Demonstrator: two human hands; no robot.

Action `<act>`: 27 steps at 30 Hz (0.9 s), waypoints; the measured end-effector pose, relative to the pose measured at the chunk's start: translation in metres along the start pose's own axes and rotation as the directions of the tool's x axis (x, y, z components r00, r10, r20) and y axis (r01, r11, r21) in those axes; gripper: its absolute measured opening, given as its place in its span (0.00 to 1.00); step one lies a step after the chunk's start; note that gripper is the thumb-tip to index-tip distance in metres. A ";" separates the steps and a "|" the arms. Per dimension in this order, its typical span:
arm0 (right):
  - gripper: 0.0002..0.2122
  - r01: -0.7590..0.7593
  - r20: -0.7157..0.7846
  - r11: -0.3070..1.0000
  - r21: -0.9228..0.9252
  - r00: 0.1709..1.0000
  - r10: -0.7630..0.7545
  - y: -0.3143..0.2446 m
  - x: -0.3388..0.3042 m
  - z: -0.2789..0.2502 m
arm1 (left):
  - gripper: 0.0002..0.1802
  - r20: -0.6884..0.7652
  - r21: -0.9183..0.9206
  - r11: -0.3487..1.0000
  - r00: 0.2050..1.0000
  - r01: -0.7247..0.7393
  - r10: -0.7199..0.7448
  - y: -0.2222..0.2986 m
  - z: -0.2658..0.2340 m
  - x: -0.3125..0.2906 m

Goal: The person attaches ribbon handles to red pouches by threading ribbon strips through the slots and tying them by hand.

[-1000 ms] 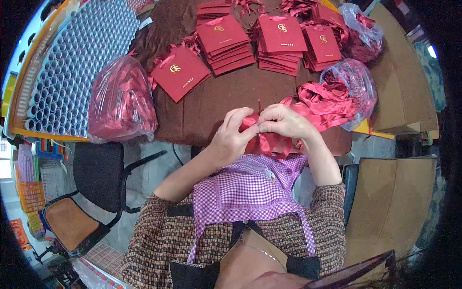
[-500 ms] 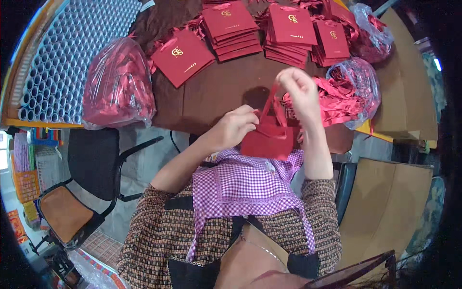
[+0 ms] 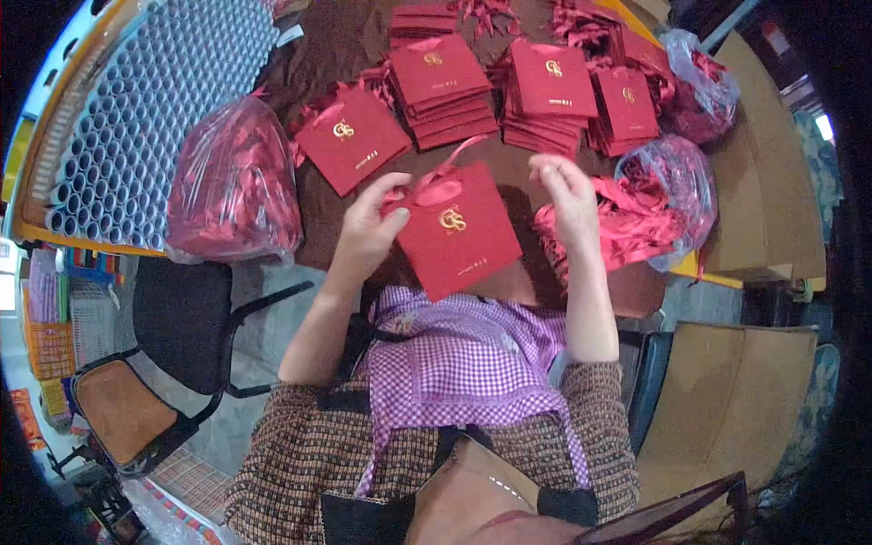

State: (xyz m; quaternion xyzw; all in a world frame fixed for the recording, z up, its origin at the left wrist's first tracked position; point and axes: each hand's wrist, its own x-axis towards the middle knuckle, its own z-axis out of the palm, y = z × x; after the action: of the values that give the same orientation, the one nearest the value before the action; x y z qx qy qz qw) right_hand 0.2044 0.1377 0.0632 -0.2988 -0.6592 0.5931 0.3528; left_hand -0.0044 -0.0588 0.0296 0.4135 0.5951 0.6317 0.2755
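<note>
Turned face-up since the earlier frame, the red bag (image 3: 480, 245) is at frame centre, pinched at its upper-left corner by the left hand (image 3: 371, 218); the right hand (image 3: 569, 195) curls, its closure indeterminate. Probably light, stiff, creasable; best held by its top edge.

Red bag (image 3: 463, 243), gold emblem (image 3: 451, 220), purple-and-white checked apron (image 3: 472, 372), brown tablecloth (image 3: 322, 218)

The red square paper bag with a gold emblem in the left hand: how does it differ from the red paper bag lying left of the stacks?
The left hand grips the held bag by its upper left corner; no hand touches the lying bag. The held bag is lower in view and looks larger than the lying bag. Both are red with gold emblems.
</note>
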 end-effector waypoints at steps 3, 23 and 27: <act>0.09 -0.081 0.115 0.992 -0.100 0.989 0.092 0.014 -0.006 -0.004 | 0.24 -0.247 -0.283 0.959 0.967 -0.013 -0.060 0.005 -0.030 0.022; 0.04 0.279 0.398 0.772 -0.571 0.917 -0.036 0.070 -0.014 0.015 | 0.29 -0.134 0.980 0.195 0.832 0.031 0.538 0.061 -0.032 0.155; 0.03 0.345 0.366 0.693 -0.633 0.922 -0.125 0.079 -0.019 0.026 | 0.34 0.094 0.929 0.277 0.878 -0.247 0.468 0.063 -0.041 0.285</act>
State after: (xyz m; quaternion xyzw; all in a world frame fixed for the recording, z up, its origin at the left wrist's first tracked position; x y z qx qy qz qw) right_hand 0.1915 0.1169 -0.0185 -0.2283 -0.9090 0.2933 0.1887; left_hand -0.1742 0.1506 0.1487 0.5529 0.7580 0.2723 -0.2137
